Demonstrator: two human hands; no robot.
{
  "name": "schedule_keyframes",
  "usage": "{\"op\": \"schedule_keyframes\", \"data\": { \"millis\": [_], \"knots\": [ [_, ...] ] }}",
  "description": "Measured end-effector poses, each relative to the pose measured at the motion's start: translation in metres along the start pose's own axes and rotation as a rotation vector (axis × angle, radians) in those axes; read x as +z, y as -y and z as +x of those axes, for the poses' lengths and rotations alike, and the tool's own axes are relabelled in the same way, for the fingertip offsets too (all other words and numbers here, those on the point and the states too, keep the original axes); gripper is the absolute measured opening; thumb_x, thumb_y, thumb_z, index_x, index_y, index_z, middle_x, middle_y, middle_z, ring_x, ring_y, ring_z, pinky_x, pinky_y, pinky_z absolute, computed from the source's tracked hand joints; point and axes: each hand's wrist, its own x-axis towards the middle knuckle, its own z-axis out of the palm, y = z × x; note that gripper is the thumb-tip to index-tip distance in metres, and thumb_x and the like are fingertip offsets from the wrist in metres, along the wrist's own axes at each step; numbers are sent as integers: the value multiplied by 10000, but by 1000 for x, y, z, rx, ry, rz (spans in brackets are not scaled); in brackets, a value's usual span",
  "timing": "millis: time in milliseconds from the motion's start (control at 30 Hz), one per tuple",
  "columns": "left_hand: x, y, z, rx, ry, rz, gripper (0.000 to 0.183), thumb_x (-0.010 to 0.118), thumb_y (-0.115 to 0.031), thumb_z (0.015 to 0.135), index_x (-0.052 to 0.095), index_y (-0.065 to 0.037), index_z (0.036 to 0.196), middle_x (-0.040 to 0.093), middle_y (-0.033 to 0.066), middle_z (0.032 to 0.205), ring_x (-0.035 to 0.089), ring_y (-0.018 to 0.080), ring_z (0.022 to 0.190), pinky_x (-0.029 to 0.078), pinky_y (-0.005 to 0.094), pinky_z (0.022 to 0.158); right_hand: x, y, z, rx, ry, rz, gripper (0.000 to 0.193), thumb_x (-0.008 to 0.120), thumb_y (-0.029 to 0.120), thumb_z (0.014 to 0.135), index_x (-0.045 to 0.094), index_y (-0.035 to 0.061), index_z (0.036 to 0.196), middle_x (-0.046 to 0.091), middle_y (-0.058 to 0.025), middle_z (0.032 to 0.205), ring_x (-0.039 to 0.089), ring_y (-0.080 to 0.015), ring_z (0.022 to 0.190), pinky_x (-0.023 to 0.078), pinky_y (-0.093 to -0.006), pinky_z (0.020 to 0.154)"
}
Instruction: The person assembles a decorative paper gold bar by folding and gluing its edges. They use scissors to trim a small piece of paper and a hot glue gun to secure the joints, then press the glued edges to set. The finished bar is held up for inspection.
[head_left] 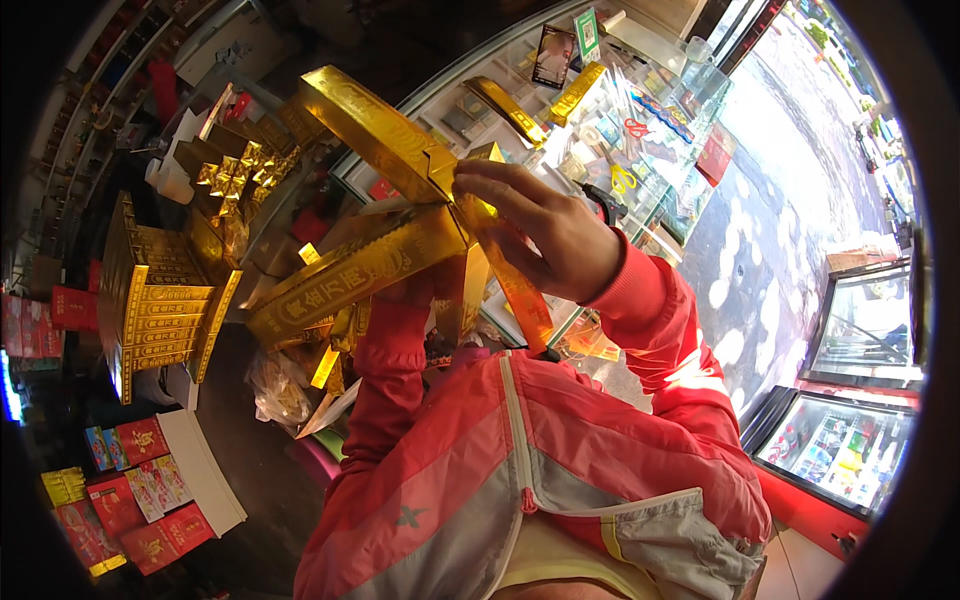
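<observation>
Holding a long gold foil box (350,275) up at chest height, I have my right hand (545,235) curled over its upper end, fingers bent and pressing a gold flap (510,280) that hangs down toward my red jacket (560,440). My left hand (410,292) sits under the box, mostly hidden behind it, so I cannot tell how far it is closed. A second gold box (375,130) tilts up and away just above the first, its near end meeting my right fingertips. To my left stands a tall stack of gold boxes (160,300), square-edged and well apart from my hands, and beyond it a heap of smaller gold folded pieces (235,170). Low on the left lie flat red packets (140,500) beside a white board (205,470). Ahead on the right a glass counter (600,130) holds yellow-handled scissors (622,178), red-handled scissors (636,128) and two slim gold bars (540,105) on top. Past its edge, open grey pavement (790,200) spreads to the right.
</observation>
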Motion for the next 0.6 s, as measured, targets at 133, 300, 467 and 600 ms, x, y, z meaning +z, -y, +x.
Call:
{"op": "schedule_keyframes", "data": {
  "millis": [133, 300, 467, 600],
  "knots": [
    [-4, -1, -4, -14, -51, 91, 570, 433, -410, 1009, 361, -65, 1456, 443, 108, 1475, 428, 251, 1336, 314, 404, 1147, -1, -3, 0, -15, 4, -11, 457, 593, 24, 901, 502, 41, 1349, 516, -168, 1377, 646, -342, 1045, 558, -367, 799],
    [-14, 0, -3, 20, -47, 353, 574, 452, -425, 1005, 380, -72, 1452, 427, 104, 1490, 426, 263, 1339, 330, 415, 1138, 0, -6, 3, -45, -19, -28, 456, 635, 73, 910, 515, 59, 1350, 517, -140, 1399, 670, -297, 965, 565, -342, 747],
    [-11, -3, -5, 14, -57, 349, 557, 475, -419, 1002, 398, -83, 1440, 450, 90, 1463, 449, 259, 1313, 358, 409, 1120, 2, -5, 3, -13, -37, 18, 454, 646, 71, 909, 527, 72, 1347, 520, -122, 1409, 689, -264, 899, 563, -330, 721],
    [-9, -1, -3, 26, -116, 407, 533, 485, -435, 996, 447, -87, 1398, 492, 86, 1418, 473, 243, 1282, 371, 396, 1108, 1, -5, 4, -15, -38, 20, 463, 658, 45, 895, 535, 69, 1341, 523, -126, 1406, 696, -258, 883, 570, -319, 703]
  ]
}}
